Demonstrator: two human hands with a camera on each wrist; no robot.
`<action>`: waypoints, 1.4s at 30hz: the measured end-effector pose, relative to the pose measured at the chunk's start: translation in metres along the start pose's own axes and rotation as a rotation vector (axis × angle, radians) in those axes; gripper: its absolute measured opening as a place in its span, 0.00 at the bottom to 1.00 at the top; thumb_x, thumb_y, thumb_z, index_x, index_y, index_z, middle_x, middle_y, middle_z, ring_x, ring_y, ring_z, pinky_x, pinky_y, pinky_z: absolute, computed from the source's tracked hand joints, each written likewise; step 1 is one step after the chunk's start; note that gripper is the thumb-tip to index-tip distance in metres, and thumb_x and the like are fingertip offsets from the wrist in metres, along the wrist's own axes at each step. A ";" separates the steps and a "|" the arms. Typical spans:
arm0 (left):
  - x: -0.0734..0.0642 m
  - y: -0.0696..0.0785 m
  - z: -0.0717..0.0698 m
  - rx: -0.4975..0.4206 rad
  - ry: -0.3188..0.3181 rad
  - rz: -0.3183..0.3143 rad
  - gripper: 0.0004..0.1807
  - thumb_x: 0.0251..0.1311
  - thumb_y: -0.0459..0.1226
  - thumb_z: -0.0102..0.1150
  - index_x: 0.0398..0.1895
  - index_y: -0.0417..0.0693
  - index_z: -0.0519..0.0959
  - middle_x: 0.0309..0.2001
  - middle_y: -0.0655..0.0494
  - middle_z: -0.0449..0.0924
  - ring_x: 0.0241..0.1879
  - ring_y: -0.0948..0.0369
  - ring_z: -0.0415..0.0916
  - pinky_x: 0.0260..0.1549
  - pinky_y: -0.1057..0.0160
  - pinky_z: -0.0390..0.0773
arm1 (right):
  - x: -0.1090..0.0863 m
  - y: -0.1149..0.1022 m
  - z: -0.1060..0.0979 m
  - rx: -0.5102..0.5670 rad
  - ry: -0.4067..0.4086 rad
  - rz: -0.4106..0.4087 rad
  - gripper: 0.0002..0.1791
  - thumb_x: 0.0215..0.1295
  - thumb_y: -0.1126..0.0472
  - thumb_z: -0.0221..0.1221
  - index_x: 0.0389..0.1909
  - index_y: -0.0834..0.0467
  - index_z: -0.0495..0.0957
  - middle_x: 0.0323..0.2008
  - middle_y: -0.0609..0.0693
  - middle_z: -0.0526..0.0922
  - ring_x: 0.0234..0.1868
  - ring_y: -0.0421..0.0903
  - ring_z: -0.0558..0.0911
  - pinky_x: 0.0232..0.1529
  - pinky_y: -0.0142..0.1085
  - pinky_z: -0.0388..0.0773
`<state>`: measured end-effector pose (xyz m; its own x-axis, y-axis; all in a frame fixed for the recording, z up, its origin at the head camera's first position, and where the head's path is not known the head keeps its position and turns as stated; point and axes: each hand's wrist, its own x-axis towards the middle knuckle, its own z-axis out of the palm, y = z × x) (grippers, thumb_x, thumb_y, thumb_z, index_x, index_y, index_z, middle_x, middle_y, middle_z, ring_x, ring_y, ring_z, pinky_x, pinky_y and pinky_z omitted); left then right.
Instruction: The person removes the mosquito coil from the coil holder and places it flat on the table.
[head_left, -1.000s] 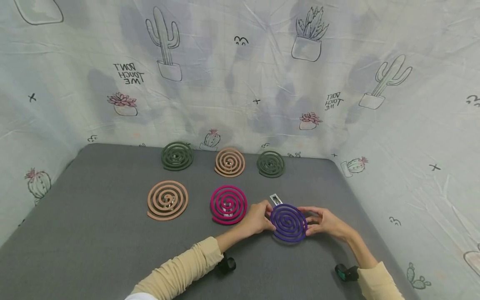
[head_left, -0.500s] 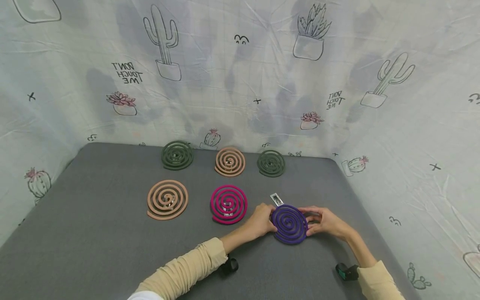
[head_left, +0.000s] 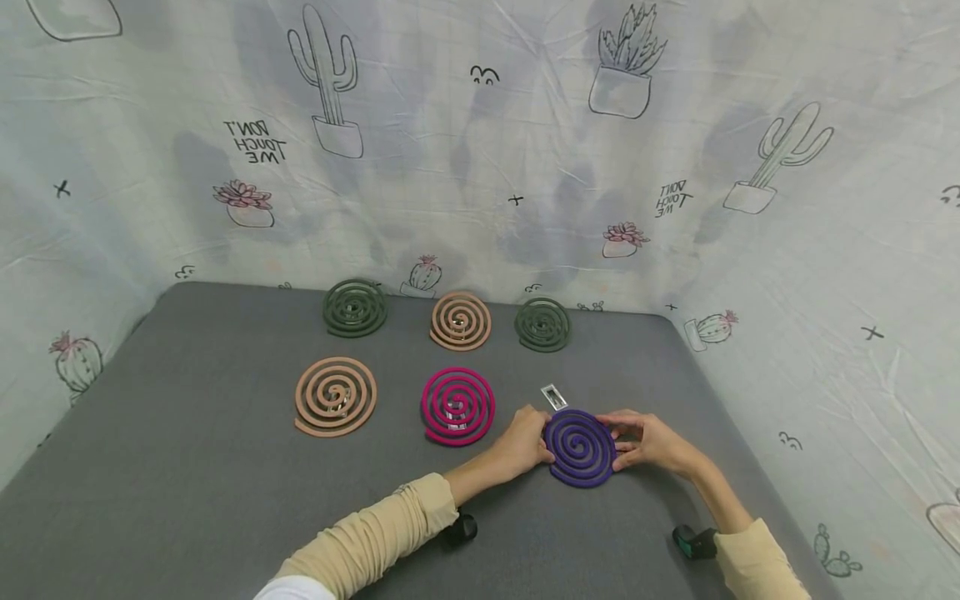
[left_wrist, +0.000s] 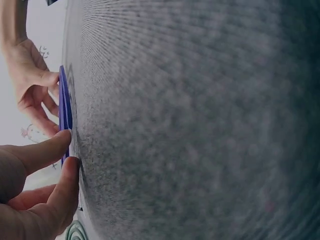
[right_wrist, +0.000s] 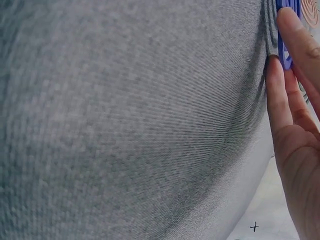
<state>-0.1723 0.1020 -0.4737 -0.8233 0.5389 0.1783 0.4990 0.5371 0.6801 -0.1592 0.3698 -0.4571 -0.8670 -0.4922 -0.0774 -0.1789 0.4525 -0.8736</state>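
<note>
A purple mosquito coil [head_left: 578,442], a flat spiral, is held level between both hands, close over the grey table. My left hand [head_left: 521,442] pinches its left edge between thumb and fingers. At the opposite edge, my right hand [head_left: 651,444] grips it the same way. In the left wrist view the purple coil [left_wrist: 64,100] shows edge-on, with fingertips between it and the cloth. Just beyond the coil lies a small silver metal stand [head_left: 560,406] with a cut-out middle. To the left, a pink coil [head_left: 458,400] sits over a similar metal stand.
A tan coil [head_left: 336,397] lies further left. Along the back edge are a dark green coil [head_left: 355,307], another tan coil [head_left: 461,321] and a second green coil [head_left: 543,324]. Pale cactus-print cloth walls [head_left: 480,167] enclose the grey table [head_left: 225,500].
My left hand has moved slightly right, and the purple coil has shifted a little right and toward me. More of the silver stand behind it shows. Both hands still hold the coil.
</note>
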 end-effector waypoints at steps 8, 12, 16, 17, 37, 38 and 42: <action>0.000 0.001 -0.004 -0.115 -0.003 -0.011 0.26 0.38 0.26 0.76 0.46 0.31 0.80 0.34 0.47 0.80 0.25 0.68 0.78 0.25 0.78 0.74 | 0.000 0.000 0.003 -0.010 0.015 0.042 0.41 0.43 0.70 0.73 0.61 0.73 0.69 0.56 0.69 0.67 0.47 0.39 0.75 0.51 0.34 0.78; -0.002 0.002 -0.005 -0.046 -0.013 -0.025 0.28 0.40 0.29 0.77 0.49 0.31 0.80 0.38 0.46 0.77 0.32 0.64 0.76 0.31 0.76 0.74 | 0.000 0.000 0.004 -0.020 0.016 0.042 0.41 0.43 0.70 0.73 0.61 0.74 0.69 0.54 0.68 0.69 0.47 0.40 0.75 0.50 0.34 0.78; -0.002 0.004 -0.004 0.037 -0.019 -0.027 0.27 0.39 0.32 0.78 0.47 0.34 0.81 0.34 0.51 0.75 0.35 0.61 0.71 0.34 0.70 0.75 | 0.001 -0.001 0.004 -0.038 0.012 0.057 0.41 0.43 0.69 0.73 0.61 0.74 0.68 0.51 0.67 0.71 0.46 0.40 0.76 0.49 0.34 0.79; -0.001 0.004 -0.004 0.056 -0.017 -0.022 0.27 0.39 0.32 0.78 0.46 0.34 0.82 0.32 0.52 0.74 0.34 0.61 0.70 0.33 0.69 0.74 | 0.001 -0.001 0.004 -0.044 0.011 0.059 0.41 0.43 0.69 0.73 0.61 0.74 0.68 0.51 0.66 0.72 0.46 0.41 0.76 0.49 0.34 0.79; 0.002 0.005 -0.002 0.140 -0.029 0.003 0.16 0.33 0.33 0.81 0.24 0.41 0.81 0.23 0.58 0.68 0.29 0.64 0.66 0.27 0.69 0.70 | 0.002 0.002 0.002 -0.067 -0.011 0.018 0.41 0.42 0.70 0.74 0.59 0.76 0.68 0.48 0.66 0.71 0.46 0.39 0.75 0.49 0.34 0.79; 0.002 0.005 -0.002 0.138 -0.026 0.007 0.16 0.33 0.33 0.81 0.23 0.41 0.80 0.22 0.59 0.67 0.28 0.64 0.65 0.26 0.70 0.70 | 0.002 0.002 0.002 -0.063 -0.012 0.012 0.41 0.42 0.70 0.74 0.59 0.77 0.68 0.49 0.66 0.70 0.46 0.39 0.75 0.50 0.34 0.79; 0.003 0.005 -0.003 0.133 -0.015 0.034 0.18 0.31 0.33 0.82 0.16 0.42 0.76 0.19 0.61 0.65 0.24 0.66 0.62 0.22 0.72 0.66 | 0.003 0.003 0.003 -0.065 -0.015 -0.020 0.41 0.41 0.71 0.74 0.58 0.79 0.68 0.48 0.67 0.71 0.46 0.39 0.74 0.49 0.35 0.79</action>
<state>-0.1733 0.1042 -0.4676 -0.8017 0.5673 0.1883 0.5587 0.5989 0.5737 -0.1606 0.3674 -0.4615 -0.8560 -0.5125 -0.0673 -0.2267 0.4892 -0.8422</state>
